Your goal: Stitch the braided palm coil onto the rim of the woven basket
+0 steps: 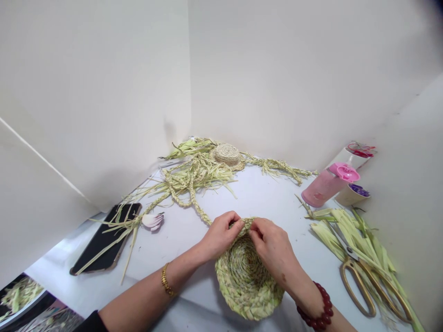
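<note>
A round, coiled piece woven from pale green braided husk, bowl-like like an upturned hat (249, 295), is tilted toward me at the table's front. My left hand (223, 233) pinches its far rim where the long braid (199, 210) joins. Close by on the same rim, my right hand (272, 242) is closed, thumb against fingers. Whether a needle or thread sits between the fingertips is too small to see. From the left hand the braid runs back to a pile of loose strands (204, 177).
A small finished straw hat (226, 154) sits at the back. To the left lie a black phone (104, 244) and a garlic bulb (152, 221). On the right are a pink bottle (320, 186), a cup with purple contents (351, 196), husks (363, 226) and gold-handled scissors (356, 263).
</note>
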Demonstrator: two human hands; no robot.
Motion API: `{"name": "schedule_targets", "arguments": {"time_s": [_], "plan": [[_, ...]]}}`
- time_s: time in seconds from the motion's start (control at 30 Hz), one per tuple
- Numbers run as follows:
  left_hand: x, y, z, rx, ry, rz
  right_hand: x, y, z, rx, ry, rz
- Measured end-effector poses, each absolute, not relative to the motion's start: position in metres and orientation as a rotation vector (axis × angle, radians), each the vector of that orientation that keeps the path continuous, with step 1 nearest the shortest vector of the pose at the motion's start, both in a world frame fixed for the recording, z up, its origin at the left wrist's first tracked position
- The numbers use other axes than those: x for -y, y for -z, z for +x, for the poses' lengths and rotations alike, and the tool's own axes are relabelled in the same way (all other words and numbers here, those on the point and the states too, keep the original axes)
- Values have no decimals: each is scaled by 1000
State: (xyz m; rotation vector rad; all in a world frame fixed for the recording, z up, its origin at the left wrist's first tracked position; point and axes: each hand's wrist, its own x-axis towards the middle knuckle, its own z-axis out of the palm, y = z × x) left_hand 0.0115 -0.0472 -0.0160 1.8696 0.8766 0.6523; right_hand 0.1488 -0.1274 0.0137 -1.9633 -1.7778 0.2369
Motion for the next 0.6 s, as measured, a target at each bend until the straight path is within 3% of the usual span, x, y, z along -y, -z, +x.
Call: {"name": "schedule_targets", "arguments": {"time_s": [0.4,0.6], "plan": [[48,14,11,-859,-669,1831,118,-30,162,1997,-250,-1994],[47,17,9,-879,-671,1790,121,-16,154,1820,-285,-1938]]}}
